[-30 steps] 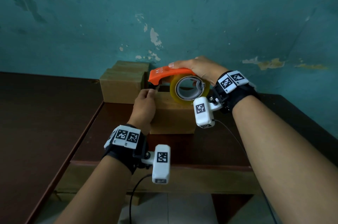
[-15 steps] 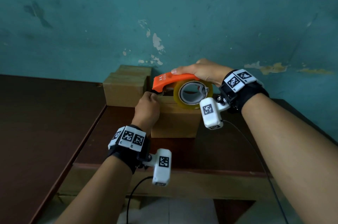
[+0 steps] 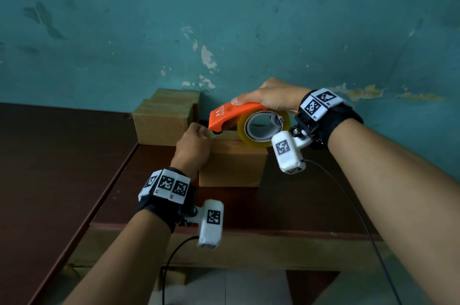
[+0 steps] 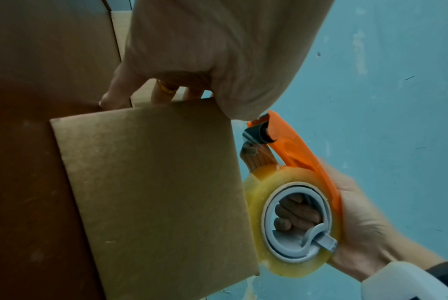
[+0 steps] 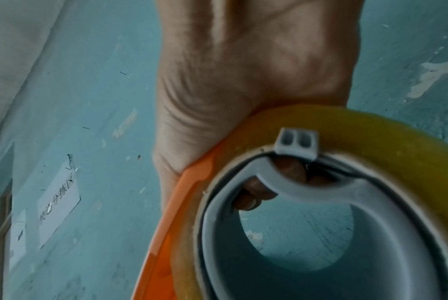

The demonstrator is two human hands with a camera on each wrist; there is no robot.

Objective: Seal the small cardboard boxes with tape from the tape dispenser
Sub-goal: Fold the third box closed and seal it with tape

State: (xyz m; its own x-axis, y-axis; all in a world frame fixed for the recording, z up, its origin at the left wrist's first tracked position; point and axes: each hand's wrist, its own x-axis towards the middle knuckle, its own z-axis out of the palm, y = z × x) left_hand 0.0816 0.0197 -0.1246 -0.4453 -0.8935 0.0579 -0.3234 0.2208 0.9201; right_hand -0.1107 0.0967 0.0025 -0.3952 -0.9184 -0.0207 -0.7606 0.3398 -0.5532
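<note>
A small brown cardboard box [image 3: 234, 165] stands on the dark wooden table [image 3: 298, 200]. My left hand [image 3: 199, 132] holds the box's left end, fingers curled over the far side [image 4: 120, 95] and thumb at the top edge. My right hand [image 3: 268, 98] grips an orange tape dispenser [image 3: 234, 115] from above, fingers hooked through the core of its clear yellowish tape roll [image 3: 263, 130]. The dispenser's nose and roller [image 4: 263, 132] sit just over the box's top left edge, against my left thumb. Whether tape is stuck to the box cannot be seen.
Several more cardboard boxes [image 3: 164, 122] are stacked at the back left against the teal wall [image 3: 224, 18]. The table's front edge [image 3: 249, 228] runs below my wrists. A lower dark surface [image 3: 49, 180] adjoins on the left.
The dispenser's nose has come down closer to my left hand's fingers at the box's left edge. Both hands keep their holds, and the box has not moved.
</note>
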